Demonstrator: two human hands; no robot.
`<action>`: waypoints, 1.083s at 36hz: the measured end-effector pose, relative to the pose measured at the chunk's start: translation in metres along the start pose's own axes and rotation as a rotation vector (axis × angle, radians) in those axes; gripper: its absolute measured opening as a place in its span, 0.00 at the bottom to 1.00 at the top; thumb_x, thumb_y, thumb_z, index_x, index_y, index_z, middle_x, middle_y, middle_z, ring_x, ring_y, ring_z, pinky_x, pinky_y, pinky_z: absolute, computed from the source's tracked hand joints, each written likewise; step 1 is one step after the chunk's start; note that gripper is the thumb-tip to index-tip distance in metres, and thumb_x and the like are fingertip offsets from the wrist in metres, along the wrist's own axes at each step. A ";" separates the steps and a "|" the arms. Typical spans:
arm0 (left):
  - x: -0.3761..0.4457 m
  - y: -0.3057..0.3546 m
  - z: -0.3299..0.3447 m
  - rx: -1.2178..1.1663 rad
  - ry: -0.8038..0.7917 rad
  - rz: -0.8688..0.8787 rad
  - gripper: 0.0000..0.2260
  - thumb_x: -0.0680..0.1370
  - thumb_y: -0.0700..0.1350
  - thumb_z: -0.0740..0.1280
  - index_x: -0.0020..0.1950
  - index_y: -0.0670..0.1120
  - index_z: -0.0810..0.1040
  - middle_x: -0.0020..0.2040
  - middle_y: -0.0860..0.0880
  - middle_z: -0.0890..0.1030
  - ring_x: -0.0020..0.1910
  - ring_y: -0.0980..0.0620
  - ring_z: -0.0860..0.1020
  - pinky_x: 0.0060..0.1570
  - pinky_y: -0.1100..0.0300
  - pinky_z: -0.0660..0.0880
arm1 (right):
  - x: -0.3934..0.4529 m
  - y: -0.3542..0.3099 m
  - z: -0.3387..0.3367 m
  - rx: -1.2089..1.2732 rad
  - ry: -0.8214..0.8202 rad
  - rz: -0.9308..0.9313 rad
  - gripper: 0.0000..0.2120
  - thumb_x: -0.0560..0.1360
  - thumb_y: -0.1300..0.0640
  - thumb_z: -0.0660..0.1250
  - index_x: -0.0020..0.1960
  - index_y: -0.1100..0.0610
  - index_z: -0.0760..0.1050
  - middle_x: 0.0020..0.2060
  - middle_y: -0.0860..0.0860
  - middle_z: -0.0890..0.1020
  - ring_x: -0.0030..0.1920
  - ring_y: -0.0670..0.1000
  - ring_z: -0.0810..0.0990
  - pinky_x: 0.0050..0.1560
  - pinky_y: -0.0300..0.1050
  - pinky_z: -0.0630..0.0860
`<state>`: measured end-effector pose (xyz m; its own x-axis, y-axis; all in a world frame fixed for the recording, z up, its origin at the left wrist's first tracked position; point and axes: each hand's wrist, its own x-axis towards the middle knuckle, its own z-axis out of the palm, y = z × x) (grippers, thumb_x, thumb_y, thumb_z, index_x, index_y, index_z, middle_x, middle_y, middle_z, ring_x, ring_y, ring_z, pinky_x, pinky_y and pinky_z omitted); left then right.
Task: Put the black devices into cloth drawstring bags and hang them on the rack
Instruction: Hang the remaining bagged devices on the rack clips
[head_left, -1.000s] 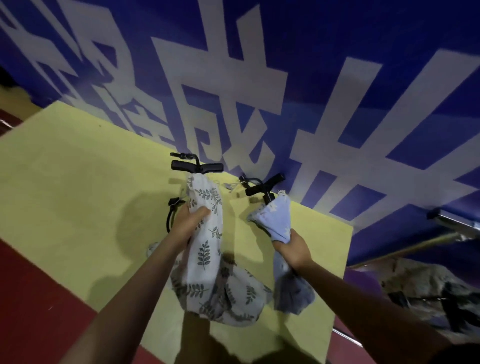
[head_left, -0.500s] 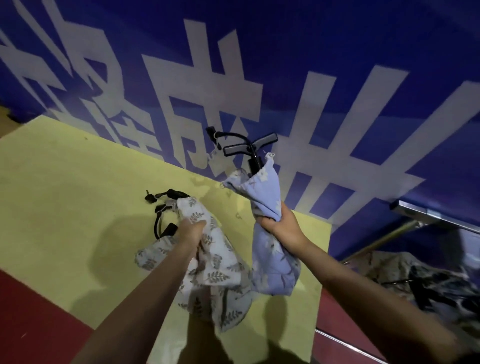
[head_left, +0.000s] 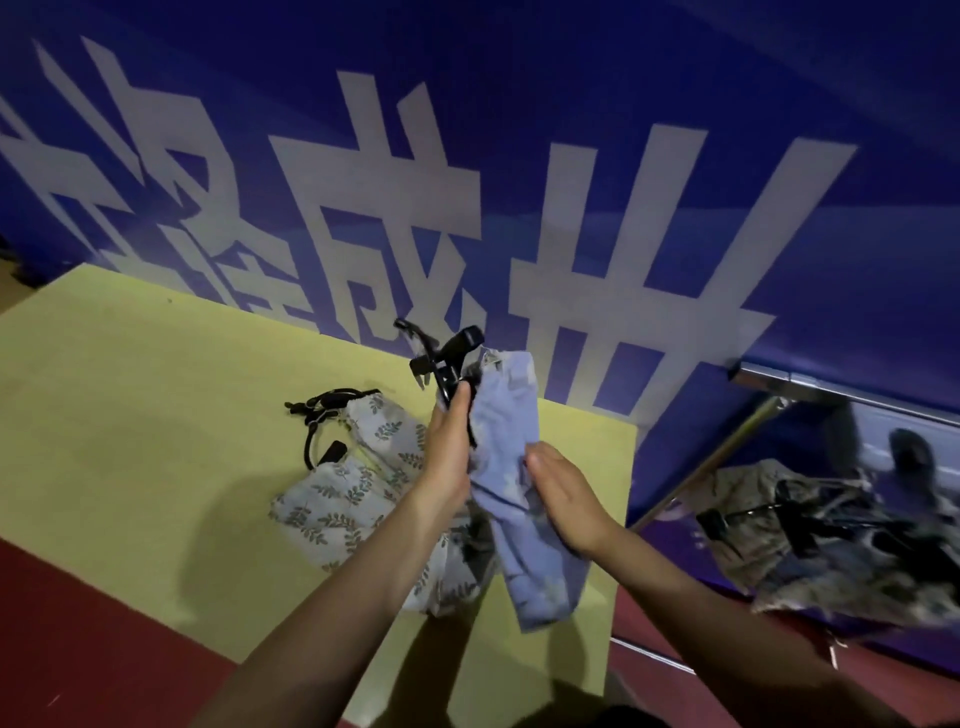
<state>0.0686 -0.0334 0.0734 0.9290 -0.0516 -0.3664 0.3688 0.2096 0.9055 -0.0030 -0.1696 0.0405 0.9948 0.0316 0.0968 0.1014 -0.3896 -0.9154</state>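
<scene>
The left hand (head_left: 448, 457) pinches the black device (head_left: 441, 364) at the mouth of the blue drawstring bag (head_left: 511, 467), apparently to seat it, the right hand (head_left: 563, 499) grips the cloth mid-length, the leaf-print bag (head_left: 358, 467) lies on the yellow table (head_left: 156, 415), with open room leftward.

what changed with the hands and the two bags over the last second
The left hand let go of the leaf-print bag, now lying on the yellow table, and crossed to grip the black device in the blue bag. The right hand still holds the blue bag.
</scene>
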 end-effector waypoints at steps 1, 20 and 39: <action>-0.006 -0.004 0.000 0.025 0.039 0.021 0.22 0.79 0.59 0.62 0.68 0.48 0.74 0.63 0.47 0.79 0.60 0.48 0.78 0.60 0.52 0.74 | -0.003 -0.003 -0.005 0.028 0.042 0.010 0.26 0.80 0.38 0.50 0.40 0.59 0.69 0.36 0.51 0.71 0.39 0.48 0.71 0.45 0.48 0.68; -0.090 -0.044 0.031 0.286 -0.170 0.147 0.10 0.82 0.52 0.58 0.62 0.55 0.73 0.51 0.63 0.77 0.52 0.64 0.76 0.45 0.75 0.70 | -0.046 -0.063 -0.092 0.087 0.202 0.044 0.08 0.77 0.61 0.67 0.41 0.53 0.78 0.35 0.44 0.80 0.38 0.43 0.76 0.44 0.38 0.72; -0.118 -0.084 0.149 0.303 -0.258 0.106 0.09 0.82 0.55 0.59 0.56 0.57 0.77 0.54 0.56 0.81 0.57 0.55 0.78 0.60 0.57 0.74 | -0.126 -0.008 -0.225 -0.142 0.027 0.203 0.13 0.72 0.53 0.74 0.34 0.55 0.73 0.28 0.47 0.76 0.29 0.41 0.72 0.34 0.38 0.69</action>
<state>-0.0673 -0.1900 0.0725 0.9251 -0.2963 -0.2373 0.2272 -0.0686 0.9714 -0.1309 -0.3775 0.1239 0.9939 -0.0846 -0.0708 -0.1043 -0.5110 -0.8533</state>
